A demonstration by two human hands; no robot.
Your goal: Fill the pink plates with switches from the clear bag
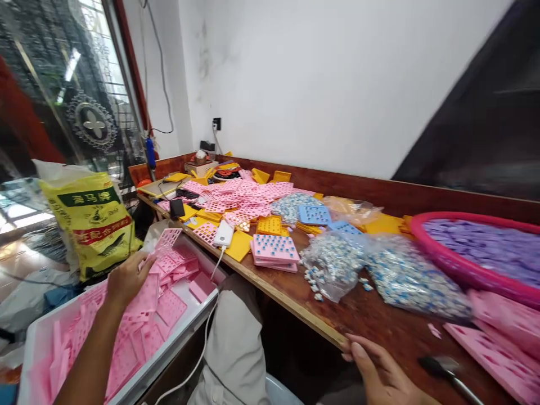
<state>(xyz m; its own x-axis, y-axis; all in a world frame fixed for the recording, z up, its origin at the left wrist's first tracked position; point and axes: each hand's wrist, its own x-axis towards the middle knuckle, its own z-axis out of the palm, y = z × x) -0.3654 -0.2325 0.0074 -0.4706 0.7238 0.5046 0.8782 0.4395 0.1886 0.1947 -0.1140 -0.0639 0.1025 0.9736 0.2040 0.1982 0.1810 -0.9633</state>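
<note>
My left hand (pixel 125 279) reaches down into a white bin (pixel 177 332) full of pink plastic grid trays, and its fingers are closed on one pink tray (pixel 145 295). My right hand (pixel 379 371) rests on the front edge of the wooden table (pixel 320 323), fingers stretched flat, holding nothing. A dark-handled tool (pixel 447 374) lies just right of that hand. A stack of pink trays filled with blue-white pieces (pixel 274 250) sits in the middle of the table.
Clear bags of small blue-white parts (pixel 379 270) lie on the table. A pink basin of purple pieces (pixel 485 253) stands at right. Pink, yellow and blue trays (pixel 248 199) pile at the back. A yellow sack (pixel 90 219) stands left. A white power bank (pixel 223 233) trails a cable.
</note>
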